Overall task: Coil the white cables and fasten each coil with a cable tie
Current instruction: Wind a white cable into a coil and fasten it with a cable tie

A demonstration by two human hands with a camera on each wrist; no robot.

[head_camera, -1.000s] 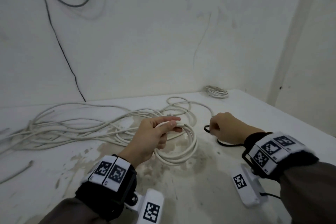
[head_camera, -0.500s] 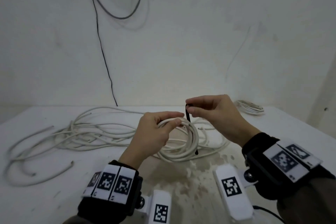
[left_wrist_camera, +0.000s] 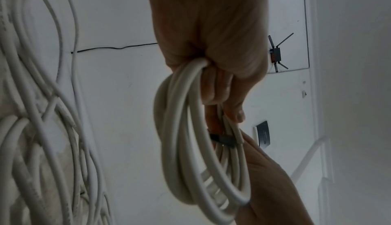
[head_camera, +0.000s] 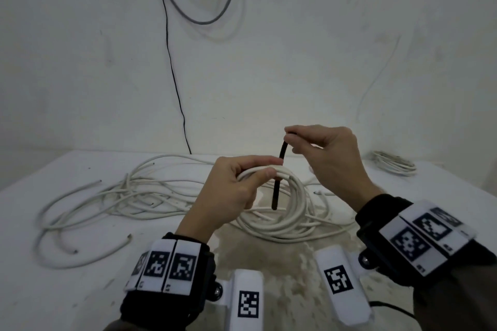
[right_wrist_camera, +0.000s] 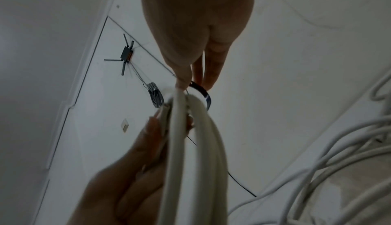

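My left hand (head_camera: 236, 185) grips the top of a coil of white cable (head_camera: 291, 212), held upright above the white table (head_camera: 80, 290); the coil (left_wrist_camera: 190, 161) hangs from its curled fingers in the left wrist view. My right hand (head_camera: 322, 148) pinches the upper end of a black cable tie (head_camera: 278, 177). The tie hangs down behind the top of the coil and through its middle. In the right wrist view the cable tie (right_wrist_camera: 202, 93) curves over the coil (right_wrist_camera: 190, 145) just below my fingertips. A tangle of loose white cables (head_camera: 129, 193) lies on the table to the left.
A small coiled white cable (head_camera: 394, 165) lies at the table's far right. A thin black wire (head_camera: 172, 62) and a grey cable loop (head_camera: 204, 19) hang on the wall behind. The table's near centre is stained (head_camera: 285, 263).
My right hand picked the black tie up from the table and brought it over to the coil, raising it above my left hand. The coil was lifted more upright.
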